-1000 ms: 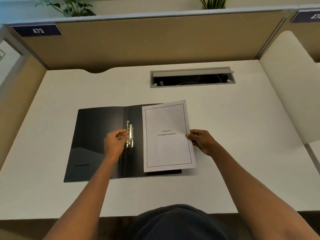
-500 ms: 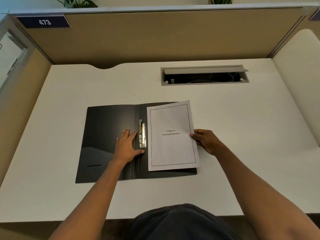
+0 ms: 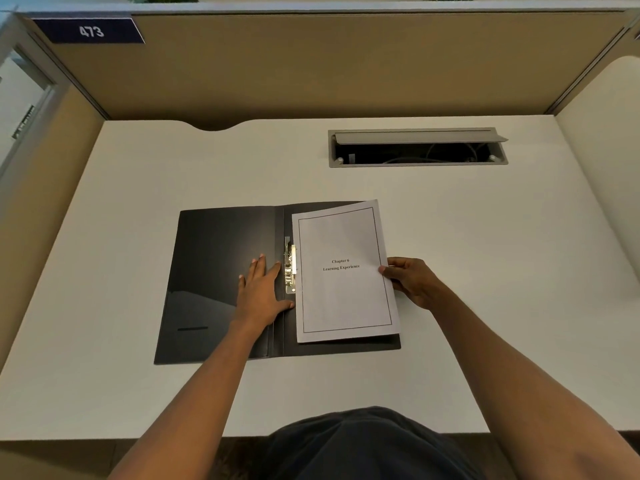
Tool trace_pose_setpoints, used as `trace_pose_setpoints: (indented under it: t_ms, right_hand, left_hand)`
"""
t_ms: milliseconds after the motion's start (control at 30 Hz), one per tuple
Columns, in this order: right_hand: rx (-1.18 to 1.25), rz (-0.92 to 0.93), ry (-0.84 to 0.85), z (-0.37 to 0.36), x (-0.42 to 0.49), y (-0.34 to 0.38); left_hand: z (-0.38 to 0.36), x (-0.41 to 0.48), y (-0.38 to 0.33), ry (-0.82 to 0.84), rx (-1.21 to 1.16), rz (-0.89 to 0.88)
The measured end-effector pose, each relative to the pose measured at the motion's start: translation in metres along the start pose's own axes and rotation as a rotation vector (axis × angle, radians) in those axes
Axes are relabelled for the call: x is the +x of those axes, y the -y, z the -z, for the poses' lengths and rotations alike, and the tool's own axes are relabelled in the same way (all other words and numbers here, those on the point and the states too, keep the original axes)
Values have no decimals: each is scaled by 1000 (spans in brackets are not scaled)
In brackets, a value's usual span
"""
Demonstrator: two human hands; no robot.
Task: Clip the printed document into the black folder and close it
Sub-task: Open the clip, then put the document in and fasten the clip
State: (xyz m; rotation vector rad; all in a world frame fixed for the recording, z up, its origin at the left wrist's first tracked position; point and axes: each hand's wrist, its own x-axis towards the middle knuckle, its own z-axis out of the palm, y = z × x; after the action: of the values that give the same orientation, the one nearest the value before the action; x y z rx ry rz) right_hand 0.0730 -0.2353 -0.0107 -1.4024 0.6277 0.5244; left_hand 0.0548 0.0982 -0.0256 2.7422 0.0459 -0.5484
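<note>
Left hand (image 3: pixel 260 295) barely shifted, flat, fingers spread on folder (image 3: pixel 214 271) beside clip (image 3: pixel 290 268) | right hand (image 3: pixel 414 280) pinching document (image 3: pixel 344 271) edge | desk (image 3: pixel 138 188)

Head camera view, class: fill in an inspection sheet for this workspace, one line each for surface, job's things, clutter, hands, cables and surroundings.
Surface: white desk, bare around the work.
Job's things: black folder lies open and flat; metal clip by its spine; printed document lies on the right half, slightly askew, not under the clip.
Clutter: nothing seen.
Hands: left hand flat on the folder's left half beside the clip; right hand pinches the document's right edge.
Cables: some inside the open cable tray.
Surroundings: tan partition, sign 473.
</note>
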Motion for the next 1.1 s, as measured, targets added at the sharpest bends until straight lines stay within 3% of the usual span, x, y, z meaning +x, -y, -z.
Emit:
trace_pose_setpoints:
  t_ms: [633,967,1100]
  right_hand:
    - [-85,-9,-60,-17,0,-5]
    - [-598,215,-274,-32,9,-4]
    - [-646,280,-334,-35,11,-5]
  left_hand:
    - [0,7,2,63,-62,6]
    - [2,7,4,66,-52,-14]
    - [3,6,4,76,-45,-21]
